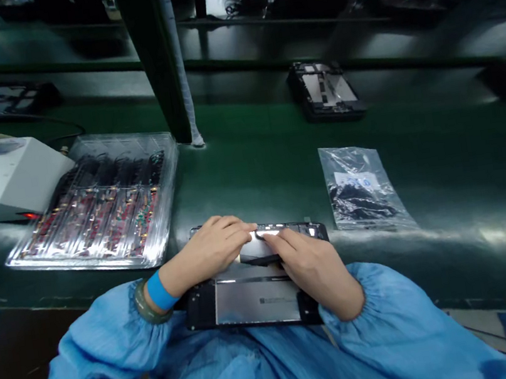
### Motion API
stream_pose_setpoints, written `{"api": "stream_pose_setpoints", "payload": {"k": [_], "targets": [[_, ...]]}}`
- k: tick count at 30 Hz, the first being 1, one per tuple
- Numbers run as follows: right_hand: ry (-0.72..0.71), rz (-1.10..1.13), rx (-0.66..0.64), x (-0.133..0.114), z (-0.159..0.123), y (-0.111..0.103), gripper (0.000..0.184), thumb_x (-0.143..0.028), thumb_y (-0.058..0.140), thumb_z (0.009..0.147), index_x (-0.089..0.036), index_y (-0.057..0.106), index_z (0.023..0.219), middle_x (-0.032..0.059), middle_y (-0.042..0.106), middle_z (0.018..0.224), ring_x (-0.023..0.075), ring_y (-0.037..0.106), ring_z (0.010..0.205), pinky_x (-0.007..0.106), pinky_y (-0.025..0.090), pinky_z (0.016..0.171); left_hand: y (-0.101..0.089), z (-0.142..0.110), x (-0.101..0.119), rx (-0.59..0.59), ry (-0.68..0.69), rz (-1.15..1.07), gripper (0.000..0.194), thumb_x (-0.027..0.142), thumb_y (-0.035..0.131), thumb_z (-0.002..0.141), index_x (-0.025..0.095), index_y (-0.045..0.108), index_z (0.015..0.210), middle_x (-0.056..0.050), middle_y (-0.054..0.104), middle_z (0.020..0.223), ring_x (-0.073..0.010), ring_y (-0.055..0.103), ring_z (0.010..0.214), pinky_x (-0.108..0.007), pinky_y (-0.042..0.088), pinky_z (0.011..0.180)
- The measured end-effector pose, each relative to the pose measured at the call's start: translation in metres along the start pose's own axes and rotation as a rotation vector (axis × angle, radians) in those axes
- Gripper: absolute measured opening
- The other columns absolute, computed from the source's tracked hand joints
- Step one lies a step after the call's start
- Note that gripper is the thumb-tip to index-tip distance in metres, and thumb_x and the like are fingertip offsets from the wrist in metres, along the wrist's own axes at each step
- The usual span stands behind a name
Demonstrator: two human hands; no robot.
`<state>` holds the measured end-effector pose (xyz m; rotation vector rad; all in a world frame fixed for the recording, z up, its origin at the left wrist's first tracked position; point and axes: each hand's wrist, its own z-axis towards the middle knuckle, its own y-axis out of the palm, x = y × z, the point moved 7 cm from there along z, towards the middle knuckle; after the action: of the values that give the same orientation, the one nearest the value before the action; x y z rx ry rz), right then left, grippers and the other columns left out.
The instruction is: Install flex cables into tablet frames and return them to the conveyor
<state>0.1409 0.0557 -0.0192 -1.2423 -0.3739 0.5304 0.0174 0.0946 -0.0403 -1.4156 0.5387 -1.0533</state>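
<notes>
An opened tablet (257, 303), with silver battery packs showing inside its black frame, rests at the bench's near edge against my blue gown. My left hand (217, 249) lies over its far left part, fingers pressed together and fingertips at the far edge. What those fingertips hold, if anything, is hidden. Close beside them, the fingers of my right hand (309, 263) are bent into a pinch over the inside of the tablet. A small dark piece shows at these fingertips, too small to name. A blue band and a green bangle circle my left wrist.
To the left, a clear plastic tray (166, 196) holds several circuit boards beside a white device (8, 175). A clear bag (360, 189) of dark parts lies right. Farther back are a dark post (152, 59) and a stack of opened tablets (326, 90). People work across the bench.
</notes>
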Motion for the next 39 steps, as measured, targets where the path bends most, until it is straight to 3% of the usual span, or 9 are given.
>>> {"api": "stream_pose_setpoints", "payload": {"k": [5, 10, 19, 39], "targets": [[-0.009, 0.042, -0.029, 0.005, -0.013, -0.006, 0.031, -0.003, 0.037, 0.093, -0.01, 0.062, 0.111, 0.0082, 0.067, 0.09, 0.018, 0.06, 0.075, 0.029, 0.045, 0.062, 0.0, -0.001, 0.001, 0.011, 0.023, 0.014, 0.045, 0.005, 0.046, 0.09, 0.017, 0.051, 0.133, -0.01, 0.06, 0.132, -0.0228, 0.051, 0.117, -0.037, 0.042, 0.091], [-0.052, -0.01, 0.003, 0.005, -0.018, -0.01, 0.03, -0.007, 0.037, 0.096, -0.009, 0.063, 0.112, 0.0105, 0.067, 0.092, 0.0188, 0.06, 0.076, 0.03, 0.044, 0.063, 0.001, -0.002, 0.003, 0.06, 0.06, 0.053, 0.041, 0.005, 0.048, 0.09, 0.017, 0.057, 0.127, -0.01, 0.062, 0.128, -0.0241, 0.053, 0.114, -0.038, 0.043, 0.089], [-0.07, -0.067, 0.138, 0.008, -0.02, -0.006, 0.022, -0.01, 0.05, 0.094, -0.013, 0.065, 0.11, 0.0078, 0.069, 0.093, 0.0154, 0.057, 0.073, 0.03, 0.038, 0.059, 0.002, -0.002, 0.008, 0.04, 0.08, 0.109, 0.042, 0.007, 0.051, 0.089, 0.015, 0.054, 0.13, -0.011, 0.062, 0.129, -0.0257, 0.053, 0.114, -0.04, 0.044, 0.088], [-0.089, -0.132, 0.107, 0.006, -0.016, -0.006, 0.024, -0.012, 0.045, 0.096, -0.01, 0.067, 0.106, 0.0083, 0.068, 0.088, 0.0175, 0.052, 0.072, 0.032, 0.034, 0.059, 0.004, -0.003, 0.009, 0.029, 0.086, 0.182, 0.039, 0.008, 0.047, 0.092, 0.015, 0.054, 0.13, -0.01, 0.059, 0.134, -0.0268, 0.052, 0.114, -0.04, 0.043, 0.087]]}}
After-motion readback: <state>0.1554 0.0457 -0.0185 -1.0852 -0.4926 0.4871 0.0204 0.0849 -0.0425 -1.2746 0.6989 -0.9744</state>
